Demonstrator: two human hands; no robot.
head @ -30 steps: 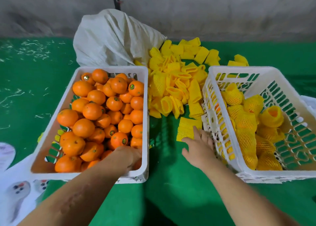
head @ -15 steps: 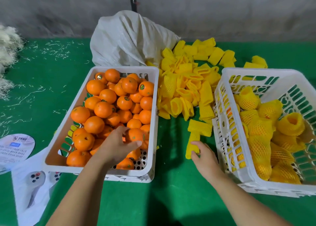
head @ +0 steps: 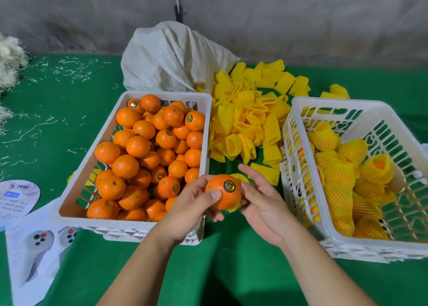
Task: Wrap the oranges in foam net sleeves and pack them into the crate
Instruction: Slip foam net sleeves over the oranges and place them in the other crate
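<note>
Left hand (head: 194, 203) grips one orange (head: 223, 191) between the two crates, thumb laid across its near face, fingers curled under and behind it; a round sticker faces up on the fruit. Right hand (head: 261, 201) meets the orange from the other side, its fingers (head: 251, 174) spread and mostly straight, thumb tip touching the fruit beside the sticker. A yellow foam net sleeve (head: 234, 207) shows at the orange's far and lower edges, between fruit and right palm; whether the right hand pinches the sleeve I cannot tell. All of this is held above the green bench (head: 231, 259), in the gap between crates. Left crate (head: 162, 94), white plastic, heaped with bare oranges (head: 139, 147), several stickered. Right crate (head: 335, 101), white, slotted walls, holds wrapped oranges (head: 340, 171) piled toward its left and near sides. Loose pile of empty sleeves (head: 250, 120) on the bench between and behind the crates. White sack (head: 171, 57) slumped behind the left crate, against a grey wall. Printed leaflets (head: 32, 254) at bench's near left; pale fibre scraps (head: 9, 57) scattered far left.
</note>
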